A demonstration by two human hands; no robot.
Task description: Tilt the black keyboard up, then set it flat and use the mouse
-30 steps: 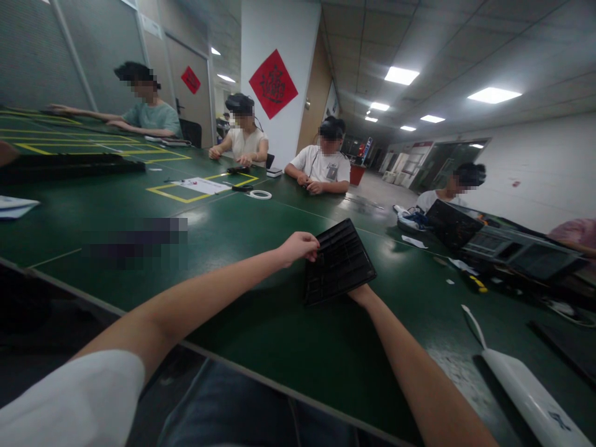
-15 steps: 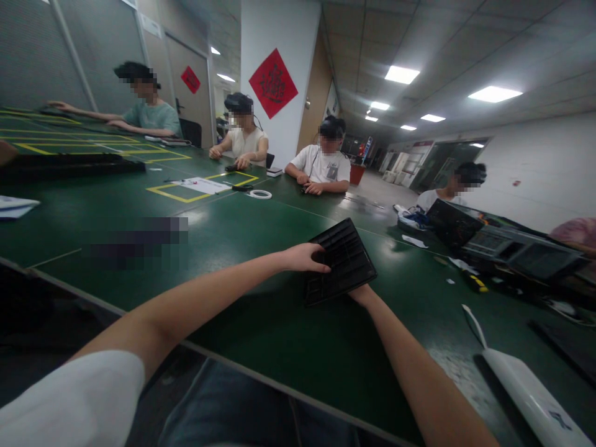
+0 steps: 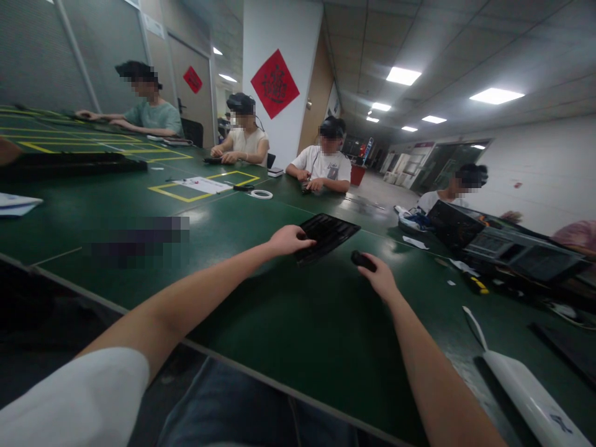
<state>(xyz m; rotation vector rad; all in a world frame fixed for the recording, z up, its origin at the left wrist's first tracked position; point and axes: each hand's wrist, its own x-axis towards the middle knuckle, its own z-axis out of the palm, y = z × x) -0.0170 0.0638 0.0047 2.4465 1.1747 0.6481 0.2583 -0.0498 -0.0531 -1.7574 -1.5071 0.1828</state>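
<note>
1. This looks like an office used as a workshop.
2. A big green table (image 3: 298,335) is below both the left hand (image 3: 288,240) and the right hand (image 3: 380,279).
3. Past their grip, people (image 3: 326,164) sit with black gear (image 3: 331,127) on their heads.
4. Right of the right hand is a big metal box (image 3: 516,248).
5. High above the grip, flat lights (image 3: 403,76) shine.

On the green tabletop (image 3: 302,360), a white ring (image 3: 261,194) lies just beside a yellow outline (image 3: 168,195), which has a printed sheet (image 3: 200,185) partly inside it. At the right, an elongated white casing (image 3: 535,391) with a cord lies near the edge of view, and farther back stands a bulky electronic chassis (image 3: 526,248). Beyond, a red diamond-shaped sign (image 3: 275,84) hangs on a white pillar (image 3: 255,31); a person in a green top (image 3: 153,118) sits at the far left.
</note>
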